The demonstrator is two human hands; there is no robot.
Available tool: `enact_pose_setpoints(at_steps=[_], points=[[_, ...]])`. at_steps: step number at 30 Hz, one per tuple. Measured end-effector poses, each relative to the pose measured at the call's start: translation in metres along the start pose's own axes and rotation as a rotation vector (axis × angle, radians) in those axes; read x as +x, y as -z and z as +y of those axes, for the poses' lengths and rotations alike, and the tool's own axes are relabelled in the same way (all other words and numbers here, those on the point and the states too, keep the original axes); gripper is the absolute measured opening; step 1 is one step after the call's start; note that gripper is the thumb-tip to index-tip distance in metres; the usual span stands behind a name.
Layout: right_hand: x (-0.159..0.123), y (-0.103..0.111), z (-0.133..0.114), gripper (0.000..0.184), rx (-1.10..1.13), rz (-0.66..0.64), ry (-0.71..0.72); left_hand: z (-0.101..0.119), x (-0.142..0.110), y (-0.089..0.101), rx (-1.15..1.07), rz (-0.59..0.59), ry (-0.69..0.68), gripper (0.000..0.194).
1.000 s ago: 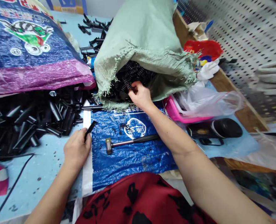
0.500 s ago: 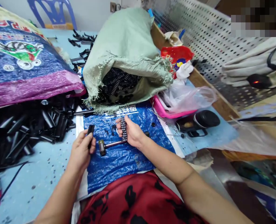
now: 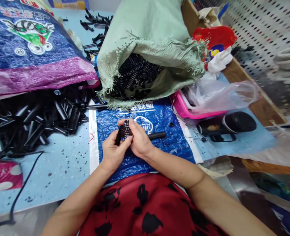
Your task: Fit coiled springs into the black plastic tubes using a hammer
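Black and slim, a plain piece (image 3: 118,135) is standing in the left hand (image 3: 111,150), whose bent fingers are gripping it. The right hand (image 3: 140,140), partly cupped, is pinching a white-patterned strip (image 3: 126,127) just beside it; both hands are touching. Right of them a black handle (image 3: 157,135) is lying; beyond them a green sack (image 3: 150,26) is gaping.

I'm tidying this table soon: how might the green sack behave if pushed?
The green sack is probably floppy: its frayed rim sags. It's likely fairly heavy, being bulky and holding many dark patterned pieces. Those might spill, since the mouth gapes.
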State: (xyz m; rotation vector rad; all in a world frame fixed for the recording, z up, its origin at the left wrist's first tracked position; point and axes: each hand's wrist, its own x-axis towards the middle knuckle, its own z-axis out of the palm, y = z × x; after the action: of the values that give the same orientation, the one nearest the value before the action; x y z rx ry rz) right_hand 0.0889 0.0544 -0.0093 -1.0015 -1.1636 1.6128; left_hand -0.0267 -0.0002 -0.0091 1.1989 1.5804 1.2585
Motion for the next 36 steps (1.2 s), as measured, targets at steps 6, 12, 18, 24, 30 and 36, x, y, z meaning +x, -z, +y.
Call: enact_pose_setpoints(at_steps=[6, 12, 18, 24, 30, 36], points=[[-0.001, 0.038, -0.001, 0.120, -0.735, -0.356, 0.640, 0.004, -0.010, 0.023, -0.021, 0.027, 0.106, 0.027], [-0.007, 0.046, -0.007, 0.105, -0.909, -0.411, 0.877, 0.011, -0.017, 0.027, -0.124, 0.038, 0.138, 0.046], [-0.022, 0.040, -0.007, 0.098, -0.936, -0.336, 0.991, 0.014, -0.017, 0.020, -0.182, 0.062, 0.120, 0.041], [-0.027, 0.038, 0.000, 0.087, -1.091, -0.336, 0.955, 0.003, -0.015, 0.025, -0.305, -0.012, 0.240, 0.047], [-0.026, 0.035, 0.009, 0.107, -1.106, -0.300, 0.888, -0.009, -0.011, 0.035, -0.353, -0.050, 0.346, 0.052], [-0.033, 0.080, 0.016, 0.022, -1.360, -0.269, 0.730, -0.031, -0.003, 0.085, 0.401, 0.021, -0.021, 0.034]])
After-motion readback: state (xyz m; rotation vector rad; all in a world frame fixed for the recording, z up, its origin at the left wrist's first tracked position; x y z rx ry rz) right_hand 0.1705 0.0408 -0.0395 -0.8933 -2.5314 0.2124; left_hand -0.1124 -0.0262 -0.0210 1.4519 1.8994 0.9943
